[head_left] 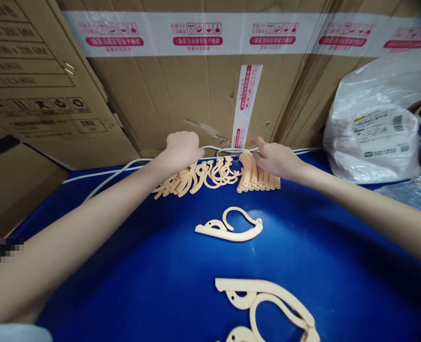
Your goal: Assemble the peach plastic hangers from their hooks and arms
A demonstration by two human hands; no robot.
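Note:
At the far side of the blue table, my left hand (pixel 183 148) is closed, knuckles up, over a pile of curved cream plastic hanger arms (pixel 185 183). Its fingertips are hidden behind the hand. My right hand (pixel 279 160) has its fingers bent over a second, neater row of hanger arms (pixel 255 179); whatever is between its fingers cannot be made out. Between the hands lie several cream hanger hooks (pixel 220 173), heaped together. Closer to me rests a folded plastic hanger (pixel 237 235). Another folded hanger (pixel 267 285) lies nearer, with part of a third piece (pixel 240 335) cut off by the lower edge.
Large cardboard boxes (pixel 182 90) stand like a wall behind the piles, and another printed carton (pixel 53 90) is at the left. White cables (pixel 125 166) run along the table's back. A clear plastic bag (pixel 374 128) with a label sits at the right.

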